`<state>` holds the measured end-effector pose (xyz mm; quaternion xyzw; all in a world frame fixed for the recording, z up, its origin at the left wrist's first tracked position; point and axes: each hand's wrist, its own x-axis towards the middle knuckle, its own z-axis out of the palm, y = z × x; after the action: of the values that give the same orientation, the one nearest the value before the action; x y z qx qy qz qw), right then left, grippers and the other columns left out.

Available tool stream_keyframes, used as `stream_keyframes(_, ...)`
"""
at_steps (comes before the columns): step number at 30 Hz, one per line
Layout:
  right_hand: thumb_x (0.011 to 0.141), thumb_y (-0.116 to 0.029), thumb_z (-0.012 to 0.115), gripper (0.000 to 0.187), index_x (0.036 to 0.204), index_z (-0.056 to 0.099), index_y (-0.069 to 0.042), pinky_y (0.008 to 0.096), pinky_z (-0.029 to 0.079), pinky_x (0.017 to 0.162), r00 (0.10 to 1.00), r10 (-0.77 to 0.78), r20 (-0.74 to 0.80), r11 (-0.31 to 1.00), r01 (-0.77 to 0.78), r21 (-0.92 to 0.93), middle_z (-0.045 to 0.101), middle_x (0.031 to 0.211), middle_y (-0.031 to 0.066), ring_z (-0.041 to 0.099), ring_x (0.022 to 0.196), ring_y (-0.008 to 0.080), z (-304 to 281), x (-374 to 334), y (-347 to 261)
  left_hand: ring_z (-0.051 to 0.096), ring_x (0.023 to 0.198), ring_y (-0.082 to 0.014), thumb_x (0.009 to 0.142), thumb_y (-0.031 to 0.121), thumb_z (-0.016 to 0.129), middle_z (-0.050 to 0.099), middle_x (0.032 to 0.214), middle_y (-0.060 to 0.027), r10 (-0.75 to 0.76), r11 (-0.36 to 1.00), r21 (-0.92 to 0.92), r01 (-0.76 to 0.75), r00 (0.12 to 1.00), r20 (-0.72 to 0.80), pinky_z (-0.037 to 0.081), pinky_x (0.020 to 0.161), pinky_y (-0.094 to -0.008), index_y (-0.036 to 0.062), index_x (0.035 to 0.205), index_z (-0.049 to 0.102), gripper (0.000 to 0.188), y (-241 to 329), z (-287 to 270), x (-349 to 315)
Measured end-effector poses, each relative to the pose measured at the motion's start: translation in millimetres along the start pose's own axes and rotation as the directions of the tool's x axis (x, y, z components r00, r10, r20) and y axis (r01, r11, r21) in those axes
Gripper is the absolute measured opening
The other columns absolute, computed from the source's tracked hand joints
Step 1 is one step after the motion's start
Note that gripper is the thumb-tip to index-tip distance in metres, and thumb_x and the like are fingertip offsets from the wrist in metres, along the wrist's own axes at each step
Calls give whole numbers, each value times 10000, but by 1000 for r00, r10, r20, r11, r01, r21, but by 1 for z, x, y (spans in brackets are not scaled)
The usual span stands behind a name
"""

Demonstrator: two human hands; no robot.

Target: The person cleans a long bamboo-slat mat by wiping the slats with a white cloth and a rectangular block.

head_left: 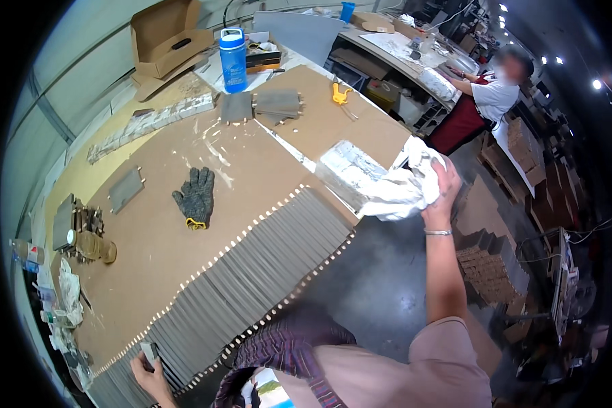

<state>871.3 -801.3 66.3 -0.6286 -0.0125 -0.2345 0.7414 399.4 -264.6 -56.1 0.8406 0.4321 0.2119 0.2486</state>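
A long row of grey slats (251,262) with pale pegs at both ends lies on edge along the near side of the table. My left hand (145,375) is closed round a small light-grey block (149,351) over the row's lower left part. Out at the table's right corner, my right hand (447,183) grips a crumpled white cloth (408,189). The cloth lies against a white-smeared board (347,166). A dark grey knitted glove (196,196) with a yellow cuff rests farther in on the brown table surface.
A blue bottle (233,61), stacked grey pieces (277,103) and a yellow-handled tool (341,94) stand or lie at the back. Along the left are a bottle of yellowish liquid (92,246) and more pieces (64,221). Another person (493,95) works at a far table.
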Motion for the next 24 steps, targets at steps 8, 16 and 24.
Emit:
stream_keyframes(8,922,-200,565,350,1198,624,7,414,604,785,978,134,161,799,-203,566,704,1077,149,712,906,267,105,-46,15,525,821,-190,737,-55,705,533,935,-72,20,999,31,-19,999,-41,448,757,-306,-39,1089,624,361,2,-4,-9)
stream_keyframes(16,895,-47,613,350,1235,598,37,278,503,889,929,244,279,970,-241,-44,651,1069,93,641,994,193,129,-113,72,538,829,-225,724,-65,702,520,947,-95,-7,999,40,8,1000,-26,459,772,-323,-51,1102,617,388,-1,0,-9)
stream_keyframes(24,729,-435,806,719,1339,610,-111,536,311,1141,451,12,893,547,744,-383,492,1446,200,422,1363,390,124,-139,75,591,956,-228,756,-50,693,582,1000,-100,85,995,-51,-86,996,-28,479,900,-347,-45,1121,620,372,-45,4,-3)
